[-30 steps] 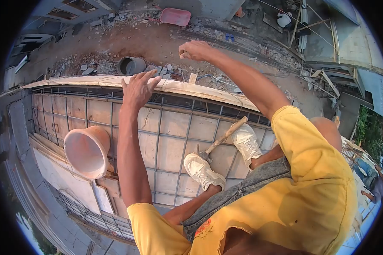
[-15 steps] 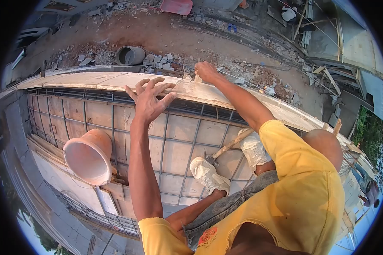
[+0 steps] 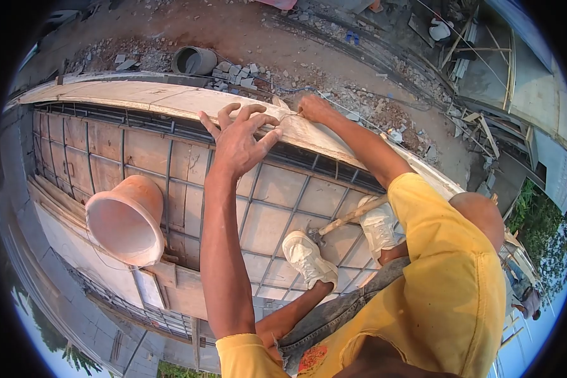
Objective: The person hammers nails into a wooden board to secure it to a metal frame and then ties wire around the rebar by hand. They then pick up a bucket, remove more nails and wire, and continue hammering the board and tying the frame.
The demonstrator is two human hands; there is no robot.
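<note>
My left hand [image 3: 242,143] is at the inner edge of a long pale wooden board [image 3: 170,94], its fingers spread and slightly curled over the top. Farther right, my right hand [image 3: 316,108] is closed at the board's outer side; its fingertips and whatever they grip are hidden. A thin strand, string or wire, shows on the board between both hands. Below, a hammer [image 3: 353,216] with a wooden handle lies across the rebar grid [image 3: 252,183] by my white shoes [image 3: 309,259]. An orange bucket [image 3: 129,220] rests tilted on the left.
Rebar runs over wooden panels inside the form. Planks [image 3: 57,201] lie behind the bucket. Beyond the board, the ground lies lower, with rubble [image 3: 239,75] and a concrete pipe [image 3: 194,62]. Another person [image 3: 528,303] is at the far right, and someone in white headwear [image 3: 440,29] is at the top right.
My left hand has moved right along the board, closer to my right hand. My right fist has shifted slightly right and lower, and the small wood piece seen under it is now hidden.
</note>
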